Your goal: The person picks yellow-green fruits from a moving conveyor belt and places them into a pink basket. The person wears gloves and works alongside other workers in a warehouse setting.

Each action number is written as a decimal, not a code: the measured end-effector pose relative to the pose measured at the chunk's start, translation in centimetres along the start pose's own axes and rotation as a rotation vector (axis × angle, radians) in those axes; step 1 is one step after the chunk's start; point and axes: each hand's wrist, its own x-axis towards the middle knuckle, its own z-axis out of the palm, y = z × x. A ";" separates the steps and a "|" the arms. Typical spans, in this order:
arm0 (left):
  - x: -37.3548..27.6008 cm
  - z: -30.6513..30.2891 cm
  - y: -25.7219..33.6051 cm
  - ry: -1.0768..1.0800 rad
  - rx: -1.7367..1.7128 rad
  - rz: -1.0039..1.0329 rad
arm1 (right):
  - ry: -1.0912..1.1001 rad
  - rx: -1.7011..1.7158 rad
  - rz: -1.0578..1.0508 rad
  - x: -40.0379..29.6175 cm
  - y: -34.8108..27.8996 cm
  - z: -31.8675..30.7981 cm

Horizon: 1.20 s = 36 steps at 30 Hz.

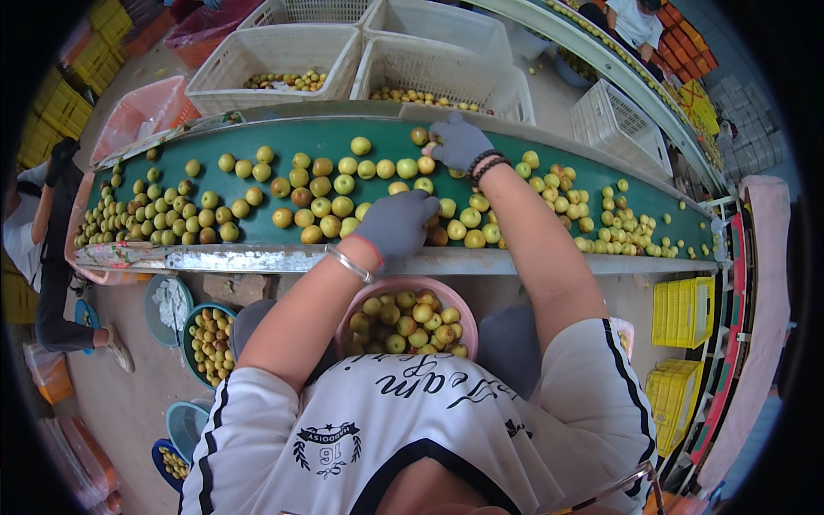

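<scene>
A green conveyor belt [386,136] crosses in front of me, carrying many round yellow-green and brownish fruits [329,225] that look like jujubes. My left hand [399,222], in a grey glove, reaches over the near half of the belt with its fingers curled down among fruits; what lies under them is hidden. Farther across, my right hand [458,143], gloved in grey too, has its fingertips beside a reddish-brown fruit [420,136]. Whether it grips anything is unclear. Below the belt's near edge, a pink basin [471,322] of similar fruits sits between my knees.
Beyond the belt stand white plastic crates [270,55], some holding fruit. A green basin of fruit [211,347] and a basin with white scraps [170,302] are on the floor at left. Yellow crates [682,312] stand right. One person [48,238] is at left, another [634,26] far right.
</scene>
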 end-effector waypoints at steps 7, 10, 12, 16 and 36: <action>2.3 0.7 1.6 -0.373 0.264 -0.070 | 0.271 0.124 -0.100 -1.4 1.6 1.4; 2.7 0.1 1.9 -0.459 0.200 -0.080 | 0.010 1.137 -0.047 -7.0 3.3 -0.8; 3.7 0.0 2.5 -0.539 0.153 -0.143 | -0.247 1.342 -0.107 -12.9 2.3 -1.8; 4.5 1.2 3.9 -0.531 0.143 -0.270 | -0.335 0.955 -0.369 -23.2 -1.2 3.3; 4.8 2.8 3.4 -0.217 -0.193 -0.386 | 0.287 0.221 -0.241 -12.5 10.2 -1.3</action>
